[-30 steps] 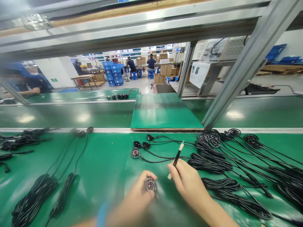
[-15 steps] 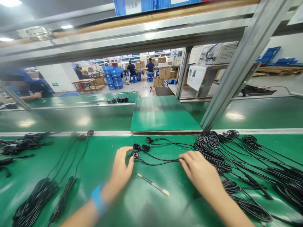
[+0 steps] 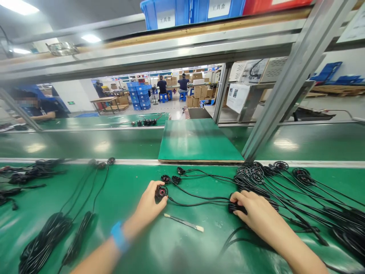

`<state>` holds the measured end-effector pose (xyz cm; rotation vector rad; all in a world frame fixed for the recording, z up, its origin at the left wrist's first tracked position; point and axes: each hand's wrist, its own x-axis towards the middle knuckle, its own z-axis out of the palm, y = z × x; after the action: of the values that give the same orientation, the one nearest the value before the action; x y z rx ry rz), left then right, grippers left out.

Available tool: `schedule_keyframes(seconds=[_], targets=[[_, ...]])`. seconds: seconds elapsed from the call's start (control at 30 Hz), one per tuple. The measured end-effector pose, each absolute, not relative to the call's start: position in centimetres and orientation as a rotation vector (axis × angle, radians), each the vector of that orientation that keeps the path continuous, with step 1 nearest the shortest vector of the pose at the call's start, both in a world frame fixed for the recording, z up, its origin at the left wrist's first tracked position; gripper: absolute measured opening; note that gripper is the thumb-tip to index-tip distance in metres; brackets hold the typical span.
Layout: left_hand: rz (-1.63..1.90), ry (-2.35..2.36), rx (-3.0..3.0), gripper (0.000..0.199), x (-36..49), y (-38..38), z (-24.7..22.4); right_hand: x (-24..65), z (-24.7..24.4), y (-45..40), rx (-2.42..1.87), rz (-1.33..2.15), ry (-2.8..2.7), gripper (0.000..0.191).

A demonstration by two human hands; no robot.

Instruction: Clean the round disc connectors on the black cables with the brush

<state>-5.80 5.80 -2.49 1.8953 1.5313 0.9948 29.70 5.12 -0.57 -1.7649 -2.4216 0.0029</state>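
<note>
My left hand [image 3: 149,201], with a blue band on its wrist, has thumb and fingers closed round a small black disc-shaped part [image 3: 162,191] with a red centre. A thin black cable [image 3: 194,204] runs from that part to the right. At its other side my right hand [image 3: 253,209] is wrapped round a coiled black cable bundle [image 3: 236,207]. Just beyond my left hand lie more black round parts [image 3: 165,179] on their cables. A thin brush [image 3: 184,222] with pale ends rests on the green bench between my hands.
A heap of black cables with round ends [image 3: 256,175] covers the right side. Coiled cables [image 3: 45,241] lie at the left. A raised green board [image 3: 199,140] stands beyond the bench's back edge, beside a metal post [image 3: 273,102]. Blue bins [image 3: 168,15] sit on the overhead shelf.
My right hand has moved right and closed round the coiled cable bundle. My left hand has closed round the disc-shaped part. The view has shifted slightly upward.
</note>
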Motion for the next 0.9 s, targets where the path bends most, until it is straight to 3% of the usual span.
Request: schedule_keyframes(seconds=[0.2, 0.33, 0.43, 0.6, 0.73, 0.9], targets=[[1.032, 1.381, 1.677, 0.036, -4.5, 3.8, -2.3, 31.7, 0.4, 3.9, -1.522, -0.141, -2.317, 0.034], [0.99, 1.158, 1.345, 0.047, -3.5, 2.9, -1.8, 32.7, 0.7, 2.8, -1.405, -0.217, -2.408, 0.034], [0.946, 1.037, 1.109, 0.057, -2.8, 2.2, -1.1, 30.6, 1.0, 2.2, -1.207, -0.048, -2.46, 0.036], [1.037, 1.022, 1.096, 0.05, -2.2, 1.0, -0.8, 22.1, -0.2, 0.8, -1.083, 0.432, -2.437, 0.045], [1.047, 0.99, 1.107, 0.051, -2.2, 0.6, -1.0, 17.8, -3.4, -0.2, -1.138, 0.661, -2.289, 0.027], [1.015, 0.91, 1.008, 0.061, -2.6, 0.9, -1.4, 18.0, -4.8, -0.8, -1.15, 0.64, -2.067, 0.013]])
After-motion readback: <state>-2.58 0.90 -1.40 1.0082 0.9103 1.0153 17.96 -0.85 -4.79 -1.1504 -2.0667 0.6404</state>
